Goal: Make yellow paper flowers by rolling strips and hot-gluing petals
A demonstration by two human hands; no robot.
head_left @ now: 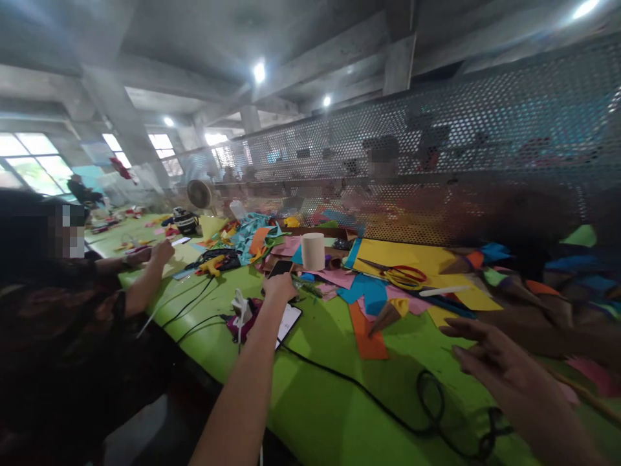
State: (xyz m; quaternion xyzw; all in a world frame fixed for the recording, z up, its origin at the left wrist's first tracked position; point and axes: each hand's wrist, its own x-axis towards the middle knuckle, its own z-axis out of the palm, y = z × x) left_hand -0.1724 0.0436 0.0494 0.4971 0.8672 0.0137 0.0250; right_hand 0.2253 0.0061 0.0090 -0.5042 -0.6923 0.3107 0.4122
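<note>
Phone (281, 267), dark-screened, sits at left hand (280, 287), near white roll (313, 252) on green tabletop (330, 404); cannot tell whether fingers grip it. Right hand (499, 362) is open, fingers parted, near yellow paper (480, 300).

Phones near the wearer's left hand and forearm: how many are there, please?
2: a dark phone at the left hand, a lit phone partly behind the left forearm; others may be hidden.

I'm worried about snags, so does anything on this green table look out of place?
Yes: a long black cable lies in loose, tangled-looking loops on the green tabletop near the right hand, instead of neatly coiled. Beyond it, multicoloured paper scraps lie strewn and overlapping.
</note>
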